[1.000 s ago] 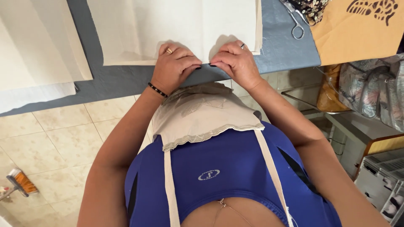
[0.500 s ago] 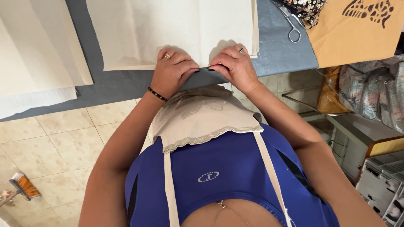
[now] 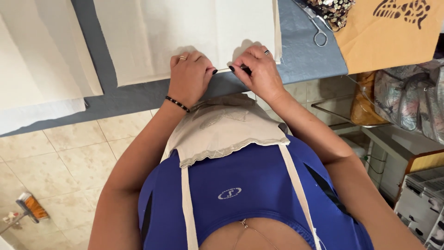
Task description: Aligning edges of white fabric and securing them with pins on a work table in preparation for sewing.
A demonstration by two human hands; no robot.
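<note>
Both hands, left hand and right hand, pinch the near edge of a cream cloth (fingers pressed together) lying flat on the blue-grey bench, scissors nearby.

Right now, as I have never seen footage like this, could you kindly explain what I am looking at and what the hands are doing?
There is no machine here: a person works with bare hands, and the single picture comes from a camera worn on the head, looking straight down over the blue top and pale apron.

The left hand, with a ring and a beaded bracelet, and the right hand both rest on the near edge of a cream cloth that lies flat on a grey-blue table. The fingers of both hands seem to pinch that edge; whether the right hand also holds something small and dark, I cannot tell.

More cream fabric lies to the left. At the far right lie scissors, a sequinned piece and a tan sheet with a dark pattern. Below is a tiled floor.
</note>
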